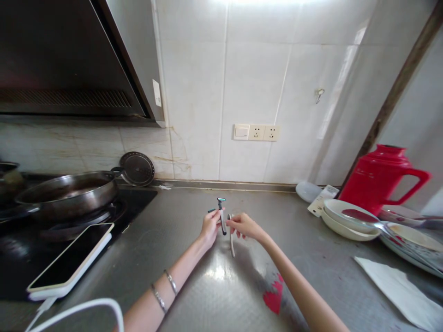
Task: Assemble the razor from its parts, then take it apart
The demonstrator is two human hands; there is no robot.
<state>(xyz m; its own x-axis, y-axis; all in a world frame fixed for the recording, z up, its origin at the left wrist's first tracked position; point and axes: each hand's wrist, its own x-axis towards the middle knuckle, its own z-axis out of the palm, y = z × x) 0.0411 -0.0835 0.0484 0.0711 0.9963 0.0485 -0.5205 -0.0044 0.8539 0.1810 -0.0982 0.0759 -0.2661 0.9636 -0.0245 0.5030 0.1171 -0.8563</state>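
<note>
White wall tiles [194, 87] back a metal tabletop [166, 258]. Left hand [209, 229] grips a razor [223, 223], head up, above the tabletop's middle; a dark tip [211, 210] shows beside its fingers. Right hand [246, 225] pinches a slender pale item [232, 246], identity not determinable. Pan [74, 193] on the hob [138, 199], left; red thermos flask [374, 177] behind stacked bowls [348, 226], right.

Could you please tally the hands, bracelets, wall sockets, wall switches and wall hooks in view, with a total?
Hands: 2 (left, right)
Bracelets: 2
Wall sockets: 2
Wall switches: 1
Wall hooks: 1
Total: 8
</note>
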